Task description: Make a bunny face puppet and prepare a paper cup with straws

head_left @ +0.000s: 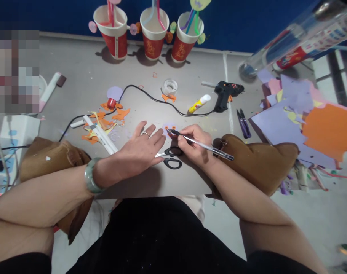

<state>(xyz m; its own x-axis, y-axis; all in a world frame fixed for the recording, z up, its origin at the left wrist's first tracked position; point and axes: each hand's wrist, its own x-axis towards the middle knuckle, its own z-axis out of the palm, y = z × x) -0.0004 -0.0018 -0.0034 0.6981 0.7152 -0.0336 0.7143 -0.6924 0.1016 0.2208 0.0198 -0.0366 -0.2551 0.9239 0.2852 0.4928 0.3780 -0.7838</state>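
In my right hand (196, 144) I grip a clear-barrelled pen (205, 145), its tip down on a small purple paper piece (170, 125) with orange dots. My left hand (141, 148) lies flat with the fingers spread, its fingertips beside that paper; a ring and a green bangle are on this arm. Between my hands rest scissors (172, 163) with black handles, their blades partly under my left hand. White markers (100, 135) lie to the left of my left hand, among orange and yellow paper scraps (120, 113).
Three red paper cups (152, 43) with straws stand along the back. A black glue gun (225, 93) trails its cable across the table. Nearby are a glue stick (199, 104), a tape roll (170, 87) and purple snips (243, 123). Coloured paper sheets (279, 121) pile up at right.
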